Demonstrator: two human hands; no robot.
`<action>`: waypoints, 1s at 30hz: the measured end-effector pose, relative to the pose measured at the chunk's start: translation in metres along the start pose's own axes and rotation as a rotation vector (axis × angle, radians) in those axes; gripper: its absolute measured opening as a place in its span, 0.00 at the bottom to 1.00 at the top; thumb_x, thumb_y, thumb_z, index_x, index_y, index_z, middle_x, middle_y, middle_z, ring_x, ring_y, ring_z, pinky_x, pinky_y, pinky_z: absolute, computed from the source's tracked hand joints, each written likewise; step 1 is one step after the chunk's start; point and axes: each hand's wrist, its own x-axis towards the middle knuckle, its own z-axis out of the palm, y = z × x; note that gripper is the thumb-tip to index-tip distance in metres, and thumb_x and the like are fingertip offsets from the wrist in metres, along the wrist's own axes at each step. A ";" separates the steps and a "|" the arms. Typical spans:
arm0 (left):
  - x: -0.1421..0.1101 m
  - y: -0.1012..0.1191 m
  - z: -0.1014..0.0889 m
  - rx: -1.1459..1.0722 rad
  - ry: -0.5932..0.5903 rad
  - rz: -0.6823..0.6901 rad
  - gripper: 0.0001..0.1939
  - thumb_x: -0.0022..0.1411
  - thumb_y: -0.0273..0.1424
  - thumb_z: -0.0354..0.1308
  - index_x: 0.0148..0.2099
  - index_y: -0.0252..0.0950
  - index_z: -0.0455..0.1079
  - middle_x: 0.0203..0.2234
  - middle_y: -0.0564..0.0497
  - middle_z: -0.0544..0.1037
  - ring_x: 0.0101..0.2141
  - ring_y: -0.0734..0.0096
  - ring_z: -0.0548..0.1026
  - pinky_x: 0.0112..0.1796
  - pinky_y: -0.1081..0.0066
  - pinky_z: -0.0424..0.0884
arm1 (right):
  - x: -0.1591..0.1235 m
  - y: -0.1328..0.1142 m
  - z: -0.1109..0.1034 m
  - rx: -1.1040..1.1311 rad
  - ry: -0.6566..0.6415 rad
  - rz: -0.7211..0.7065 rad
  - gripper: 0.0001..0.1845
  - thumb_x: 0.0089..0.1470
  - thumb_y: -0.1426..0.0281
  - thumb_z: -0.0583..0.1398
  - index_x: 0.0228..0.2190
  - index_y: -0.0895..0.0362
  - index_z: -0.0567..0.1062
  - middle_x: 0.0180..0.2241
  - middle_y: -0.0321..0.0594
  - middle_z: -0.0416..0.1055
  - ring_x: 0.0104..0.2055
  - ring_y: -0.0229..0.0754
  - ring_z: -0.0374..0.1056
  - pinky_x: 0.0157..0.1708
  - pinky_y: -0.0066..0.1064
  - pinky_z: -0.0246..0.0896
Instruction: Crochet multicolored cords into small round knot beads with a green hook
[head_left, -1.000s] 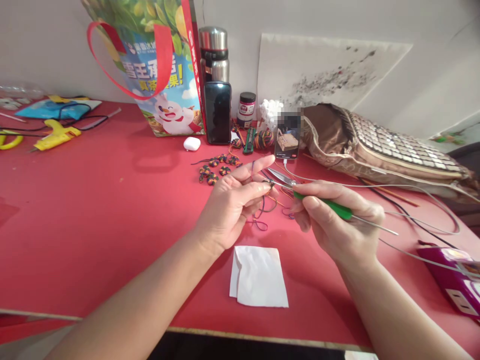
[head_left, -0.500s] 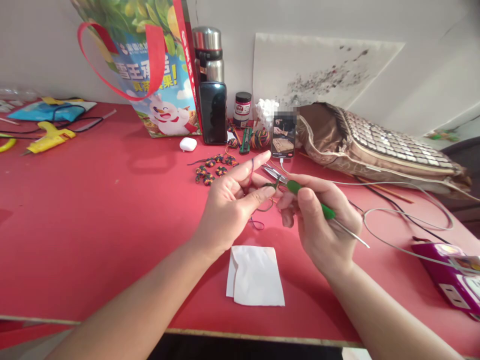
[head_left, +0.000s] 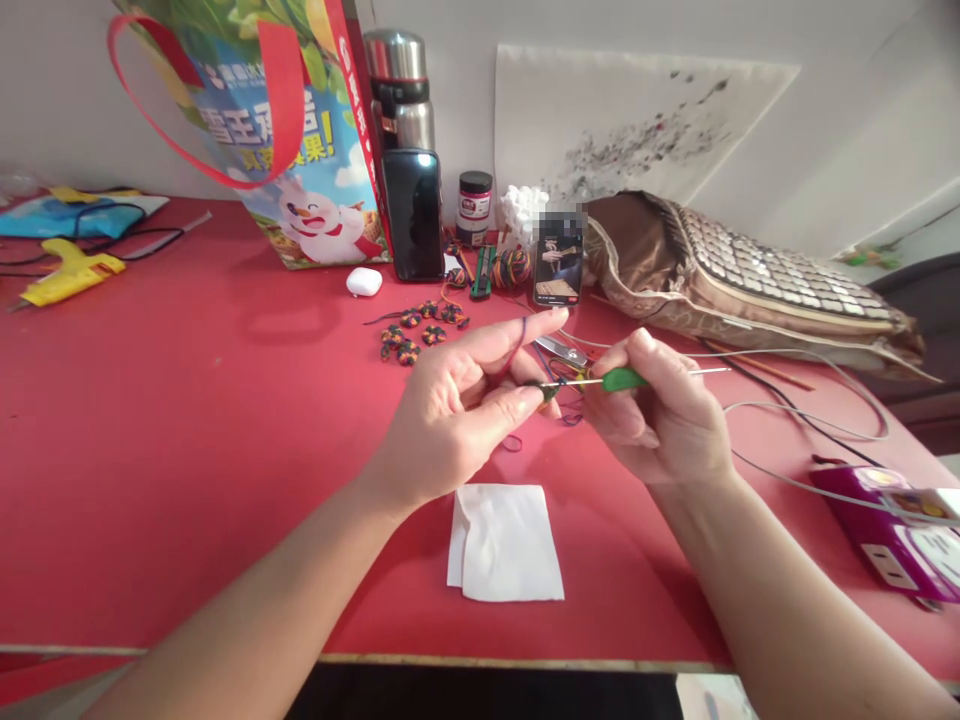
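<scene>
My left hand (head_left: 465, 400) pinches a small dark piece of crochet (head_left: 550, 391) between thumb and fingers. Dark yarn (head_left: 523, 335) loops over its raised index finger. A crochet hook with a green grip (head_left: 624, 379) is held in my right hand (head_left: 664, 410), lying nearly level. Its thin metal tip reaches into the crochet piece at my left fingertips. Behind the hands lie scissors (head_left: 562, 350), partly covered. Loose yarn (head_left: 512, 443) trails onto the table below. Several multicoloured crocheted pieces (head_left: 409, 318) lie to the left.
A folded white tissue (head_left: 510, 545) lies in front. Behind stand a gift bag (head_left: 300, 150), a thermos (head_left: 397, 80), a dark phone (head_left: 414, 215), a jar (head_left: 474, 205) and a lit phone (head_left: 559, 260). A sequined cushion (head_left: 750, 270), a purple power strip (head_left: 892, 540) and a glue gun (head_left: 71, 275) flank them.
The hook has turned from steeply slanted to almost level, its tip now in the crochet piece. My right hand has rotated. The whole view has shifted slightly.
</scene>
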 end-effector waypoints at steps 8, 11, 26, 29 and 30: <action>-0.004 0.003 0.002 0.115 0.024 0.050 0.25 0.63 0.26 0.68 0.62 0.41 0.83 0.30 0.50 0.80 0.33 0.64 0.78 0.27 0.69 0.73 | -0.002 -0.004 -0.005 -0.098 0.068 -0.042 0.18 0.54 0.53 0.75 0.25 0.53 0.86 0.08 0.28 0.59 0.09 0.30 0.44 0.12 0.28 0.33; -0.004 0.002 0.003 0.132 0.043 0.078 0.25 0.62 0.24 0.68 0.61 0.42 0.84 0.30 0.50 0.80 0.31 0.67 0.76 0.27 0.70 0.72 | -0.003 -0.004 -0.005 -0.107 0.089 -0.058 0.17 0.54 0.53 0.76 0.25 0.53 0.87 0.09 0.29 0.61 0.10 0.30 0.44 0.12 0.29 0.31; -0.001 -0.004 0.001 0.351 0.109 0.214 0.27 0.63 0.23 0.66 0.64 0.39 0.82 0.29 0.52 0.77 0.28 0.71 0.71 0.26 0.70 0.68 | -0.009 -0.005 0.000 -0.219 0.125 -0.230 0.16 0.60 0.57 0.74 0.27 0.55 0.88 0.11 0.33 0.67 0.10 0.31 0.52 0.11 0.27 0.38; 0.001 -0.005 0.002 0.301 0.175 0.173 0.25 0.61 0.23 0.68 0.61 0.38 0.83 0.30 0.51 0.79 0.31 0.70 0.75 0.29 0.70 0.71 | -0.017 -0.002 0.001 -0.398 0.144 -0.400 0.13 0.68 0.61 0.69 0.34 0.54 0.89 0.16 0.33 0.72 0.12 0.31 0.56 0.12 0.28 0.46; 0.002 -0.006 0.003 0.246 0.192 0.143 0.24 0.60 0.23 0.69 0.59 0.37 0.83 0.30 0.51 0.80 0.32 0.69 0.77 0.31 0.70 0.72 | -0.020 0.000 0.002 -0.472 0.127 -0.461 0.12 0.70 0.63 0.67 0.37 0.53 0.89 0.18 0.33 0.74 0.14 0.32 0.59 0.13 0.28 0.51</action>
